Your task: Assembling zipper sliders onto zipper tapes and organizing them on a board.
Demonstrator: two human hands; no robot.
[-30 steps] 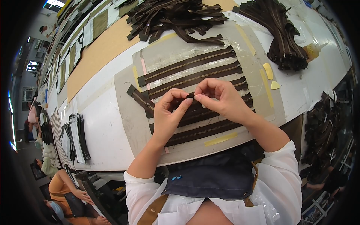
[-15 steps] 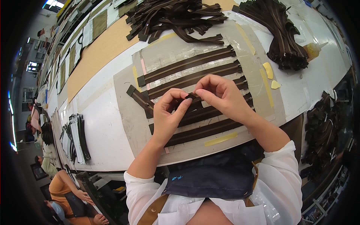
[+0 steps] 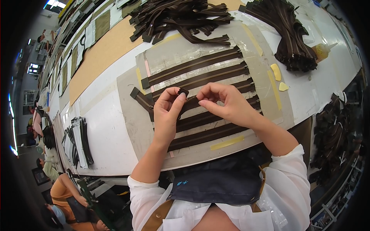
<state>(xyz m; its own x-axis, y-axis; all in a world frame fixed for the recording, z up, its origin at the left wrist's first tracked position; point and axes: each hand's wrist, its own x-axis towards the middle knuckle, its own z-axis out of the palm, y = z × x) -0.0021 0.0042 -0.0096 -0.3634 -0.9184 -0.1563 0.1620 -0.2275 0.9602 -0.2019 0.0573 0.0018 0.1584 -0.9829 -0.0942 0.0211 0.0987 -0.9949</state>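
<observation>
My left hand [image 3: 166,109] pinches the dark end of a brown zipper [image 3: 182,91] between thumb and fingers, held up above the board. Part of that zipper is hidden behind the hand. Just right of it, my right hand [image 3: 227,102] has thumb and index finger closed together; what they hold, if anything, is too small to tell. Beneath both hands, several brown zippers with metal teeth [image 3: 204,61] lie side by side on a grey board [image 3: 135,119]. Another zipper's end [image 3: 142,99] sticks out at an angle left of the row.
A heap of brown zippers [image 3: 177,19] lies at the back, and a tied bundle [image 3: 293,42] at the back right beside a bottle of yellowish liquid [image 3: 323,52]. Two yellow pieces [image 3: 275,72] sit on the right. Dark and white strips [image 3: 79,140] lie left. A co-worker [image 3: 63,192] sits lower left.
My hands have moved apart. The left has shifted left and slightly up with the zipper end; the right has come slightly down. The co-worker's arm at lower left has moved.
</observation>
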